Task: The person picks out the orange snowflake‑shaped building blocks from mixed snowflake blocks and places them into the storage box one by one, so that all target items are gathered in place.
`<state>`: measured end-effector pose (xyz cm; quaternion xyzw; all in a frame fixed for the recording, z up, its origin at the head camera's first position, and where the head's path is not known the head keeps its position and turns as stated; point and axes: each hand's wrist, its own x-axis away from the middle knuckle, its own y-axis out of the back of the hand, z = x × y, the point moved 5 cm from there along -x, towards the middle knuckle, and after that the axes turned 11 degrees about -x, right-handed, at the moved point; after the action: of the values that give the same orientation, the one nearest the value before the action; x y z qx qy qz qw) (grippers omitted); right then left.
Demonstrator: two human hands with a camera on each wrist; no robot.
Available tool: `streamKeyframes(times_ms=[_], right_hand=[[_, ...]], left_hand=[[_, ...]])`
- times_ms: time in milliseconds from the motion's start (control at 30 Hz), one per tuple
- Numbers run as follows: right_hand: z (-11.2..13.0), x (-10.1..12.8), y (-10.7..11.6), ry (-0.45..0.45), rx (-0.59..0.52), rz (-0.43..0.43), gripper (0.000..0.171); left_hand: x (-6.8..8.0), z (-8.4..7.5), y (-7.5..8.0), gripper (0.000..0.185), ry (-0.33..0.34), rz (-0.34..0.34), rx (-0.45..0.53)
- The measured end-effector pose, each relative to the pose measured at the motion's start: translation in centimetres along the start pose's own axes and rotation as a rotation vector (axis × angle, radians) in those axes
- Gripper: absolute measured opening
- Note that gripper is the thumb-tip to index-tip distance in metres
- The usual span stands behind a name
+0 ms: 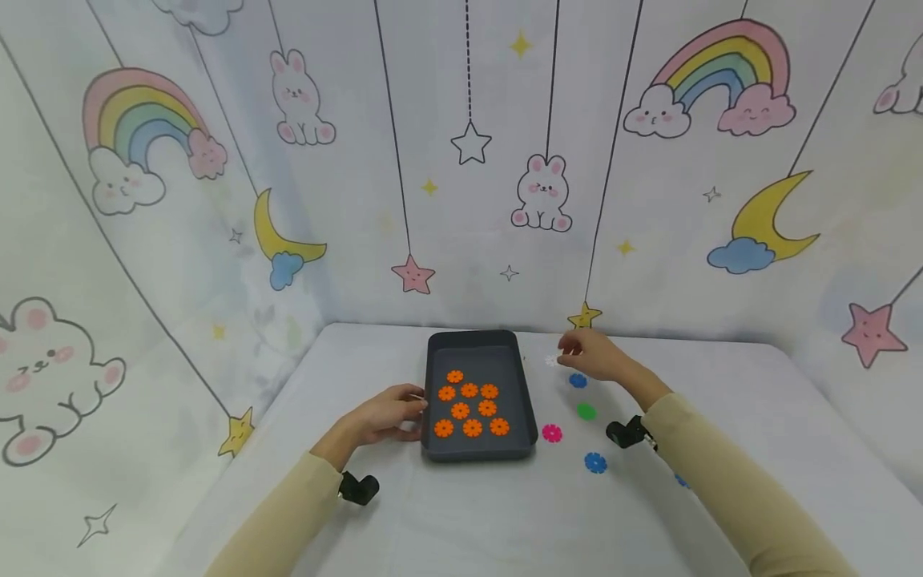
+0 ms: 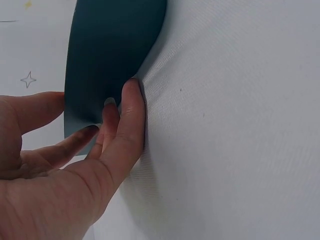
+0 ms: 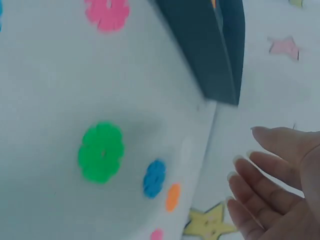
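Observation:
My left hand (image 1: 389, 413) rests against the left side of a dark grey tray (image 1: 479, 340), its fingers touching the outer wall. In the left wrist view the fingertips (image 2: 132, 92) lie on that wall, not wrapped round it. Several orange flower-shaped notched discs (image 1: 472, 428) lie flat in the tray. Right of the tray's far end, my right hand (image 1: 594, 357) hovers above the table with loosely bent fingers. Nothing shows between them in the right wrist view. Close to its fingertips is a white notched disc (image 1: 551, 361). Nearest below is a blue disc (image 1: 578, 381).
A green disc (image 1: 586, 411), a pink disc (image 1: 552, 433) and another blue disc (image 1: 595, 462) lie right of the tray. One more blue disc (image 1: 682, 481) is partly hidden by the right sleeve. A printed cloth wall (image 1: 476, 224) stands behind the white-covered table (image 1: 461, 521).

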<state>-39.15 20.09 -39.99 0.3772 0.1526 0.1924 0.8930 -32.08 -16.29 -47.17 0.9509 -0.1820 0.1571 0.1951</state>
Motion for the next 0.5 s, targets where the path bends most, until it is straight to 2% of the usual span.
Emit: streamKeyframes(times_ms=[133, 267, 500], right_hand=[[-2.5, 0.1, 1.1, -0.073, 0.004, -0.064, 0.025], [-5.0, 0.1, 1.2, -0.179, -0.013, -0.097, 0.029], [-8.2, -0.6, 0.5, -0.306, -0.043, -0.079, 0.037]], left_hand=[[0.0, -0.1, 0.2, 0.045, -0.002, -0.003, -0.001], [0.0, 0.1, 0.2, 0.047, 0.003, -0.002, -0.010], [-0.2, 0.3, 0.1, 0.048, 0.005, 0.002, -0.013]])
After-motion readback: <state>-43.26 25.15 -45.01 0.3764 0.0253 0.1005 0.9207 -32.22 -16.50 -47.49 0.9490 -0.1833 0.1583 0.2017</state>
